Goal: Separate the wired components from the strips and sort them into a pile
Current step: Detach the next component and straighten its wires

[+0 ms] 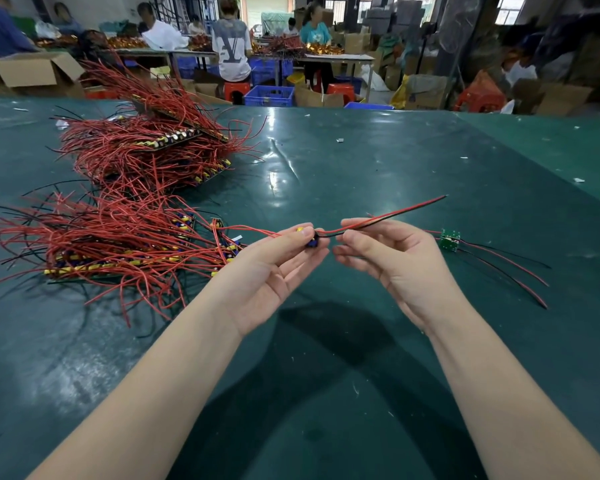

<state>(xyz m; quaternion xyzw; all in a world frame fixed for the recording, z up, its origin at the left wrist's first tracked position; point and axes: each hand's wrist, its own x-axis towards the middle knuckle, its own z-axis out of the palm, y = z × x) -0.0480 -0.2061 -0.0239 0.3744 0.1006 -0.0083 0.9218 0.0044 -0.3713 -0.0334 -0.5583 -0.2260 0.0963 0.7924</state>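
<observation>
Together, hands (329, 258) around component (310, 239)

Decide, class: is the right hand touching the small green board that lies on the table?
Apart. The head view shows the right hand raised, pinching red and black wires, with bare green table visible between it and the green board.

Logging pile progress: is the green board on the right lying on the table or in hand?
On the table. The green board lies on the green mat beyond the right hand, untouched.
</observation>
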